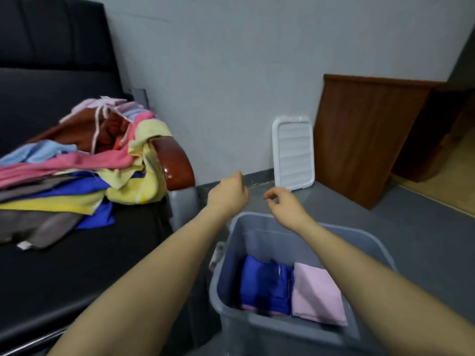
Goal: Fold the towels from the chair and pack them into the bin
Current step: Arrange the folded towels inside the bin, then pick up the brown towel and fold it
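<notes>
A heap of unfolded towels [84,160] in pink, yellow, blue, brown and grey lies on the black chair [77,265] at the left. On the floor at lower right stands a grey plastic bin [257,227]. Inside it lie a folded blue towel [264,286] and a folded pale pink towel [317,294], side by side. Both of my arms stretch out above the bin's far rim. My left hand [227,195] and my right hand [284,201] hover there with fingers loosely curled, and neither holds anything.
The bin's white lid [294,152] leans against the grey wall behind the bin. A brown wooden cabinet [365,140] stands to its right. The chair's glossy brown armrest [176,165] sits between the towel heap and the bin. Grey floor surrounds the bin.
</notes>
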The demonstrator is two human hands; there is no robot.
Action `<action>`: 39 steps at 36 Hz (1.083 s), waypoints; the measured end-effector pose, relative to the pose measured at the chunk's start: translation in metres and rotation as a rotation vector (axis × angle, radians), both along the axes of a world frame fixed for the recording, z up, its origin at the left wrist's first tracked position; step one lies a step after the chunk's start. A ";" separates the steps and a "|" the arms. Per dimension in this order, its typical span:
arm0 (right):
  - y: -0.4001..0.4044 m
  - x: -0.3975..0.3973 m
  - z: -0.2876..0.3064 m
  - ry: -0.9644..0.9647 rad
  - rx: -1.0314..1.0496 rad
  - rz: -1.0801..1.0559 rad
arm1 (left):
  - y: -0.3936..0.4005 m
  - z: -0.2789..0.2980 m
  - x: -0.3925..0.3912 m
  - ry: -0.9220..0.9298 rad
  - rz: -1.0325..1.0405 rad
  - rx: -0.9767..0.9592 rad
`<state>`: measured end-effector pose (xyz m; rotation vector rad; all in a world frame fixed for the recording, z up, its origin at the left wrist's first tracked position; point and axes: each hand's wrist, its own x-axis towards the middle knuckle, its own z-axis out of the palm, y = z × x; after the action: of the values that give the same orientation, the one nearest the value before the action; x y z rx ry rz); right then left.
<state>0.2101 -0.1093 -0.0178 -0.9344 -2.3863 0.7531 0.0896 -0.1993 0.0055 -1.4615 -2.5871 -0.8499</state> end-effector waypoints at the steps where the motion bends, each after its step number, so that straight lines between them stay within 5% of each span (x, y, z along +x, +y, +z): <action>1: -0.009 -0.004 0.011 0.028 0.009 0.010 | -0.010 0.010 -0.003 0.006 0.010 0.015; 18: -0.128 -0.132 0.101 0.271 0.129 0.237 | -0.166 0.087 -0.093 0.017 0.264 0.207; 39: -0.154 -0.348 0.029 0.056 0.133 0.592 | -0.233 0.013 -0.292 -0.031 0.474 -0.018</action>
<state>-0.1378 -0.2633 0.0117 -0.1362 -2.6425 0.7927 -0.2021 -0.4326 0.0190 -0.7777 -2.7853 -0.7845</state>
